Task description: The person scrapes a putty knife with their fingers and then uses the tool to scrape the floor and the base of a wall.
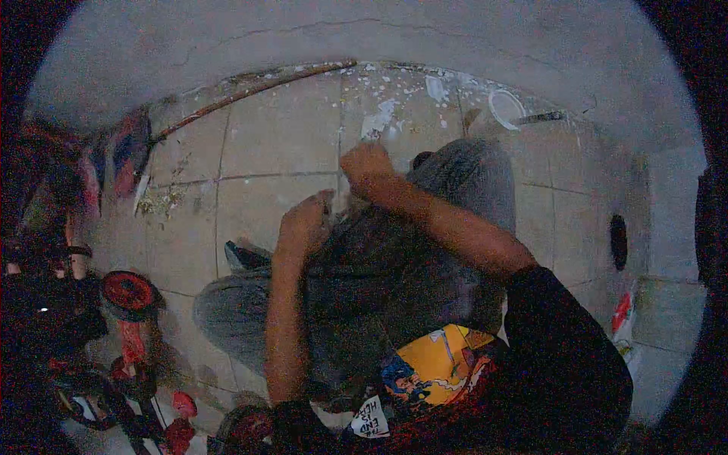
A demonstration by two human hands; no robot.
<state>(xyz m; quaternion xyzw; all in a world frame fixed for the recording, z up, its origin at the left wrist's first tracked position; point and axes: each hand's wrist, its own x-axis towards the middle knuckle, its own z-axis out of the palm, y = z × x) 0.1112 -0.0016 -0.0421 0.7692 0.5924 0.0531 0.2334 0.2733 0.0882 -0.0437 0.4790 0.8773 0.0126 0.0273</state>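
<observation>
I sit with folded legs in dark grey trousers [364, 280] on a tiled floor. My right hand [368, 168] is closed in a fist above my lap, its fingers pointing away from me. Lower and to its left, my left hand [305, 224] is closed too, with thumb and fingertips drawn together. A faint pale shape shows between the two hands, but the picture is too dark and grainy to tell what it is. Whatever either hand grips is hidden or too small to name.
A long wooden stick [258, 92] lies along the wall's foot. White flakes [379, 117] litter the tiles, near a white ring-shaped object [503, 111] and a dark flat strip [542, 117]. A wheeled object with a red-rimmed wheel [127, 296] stands at left.
</observation>
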